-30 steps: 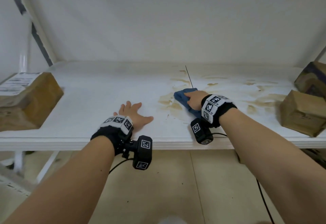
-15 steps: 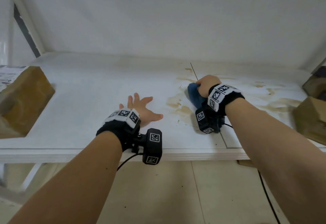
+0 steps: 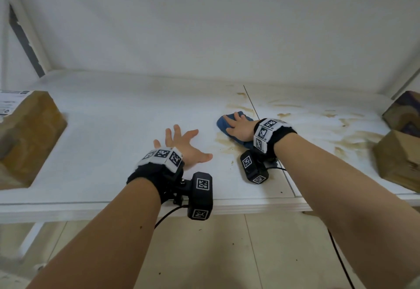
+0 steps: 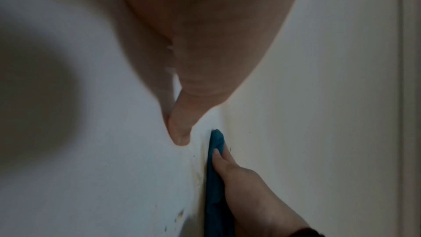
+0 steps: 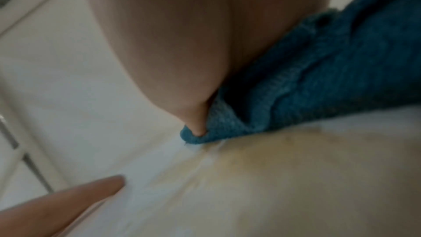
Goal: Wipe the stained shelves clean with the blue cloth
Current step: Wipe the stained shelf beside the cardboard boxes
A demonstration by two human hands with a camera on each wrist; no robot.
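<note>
A white shelf (image 3: 109, 143) carries brown stains (image 3: 223, 143) around its middle seam and further ones to the right (image 3: 354, 136). The folded blue cloth (image 3: 222, 125) lies on the stained patch just left of the seam. My right hand (image 3: 239, 127) lies flat on it, fingers straight, pressing it down; the right wrist view shows my thumb (image 5: 196, 125) pushed into the cloth (image 5: 318, 78) beside a yellow-brown smear (image 5: 250, 165). My left hand (image 3: 181, 145) rests palm down on bare shelf to the cloth's left, fingers spread, holding nothing. The left wrist view shows the cloth (image 4: 215, 177) edge-on.
A brown cardboard box (image 3: 27, 136) stands at the shelf's left end. Two more boxes (image 3: 400, 159) (image 3: 404, 111) crowd the right end. The white back wall (image 3: 204, 27) closes the shelf behind. Tiled floor (image 3: 227, 254) lies below the front edge.
My right hand has gone from curled over the cloth at the seam to flat on it, and has slid the cloth left across the stain. The left hand stays planted.
</note>
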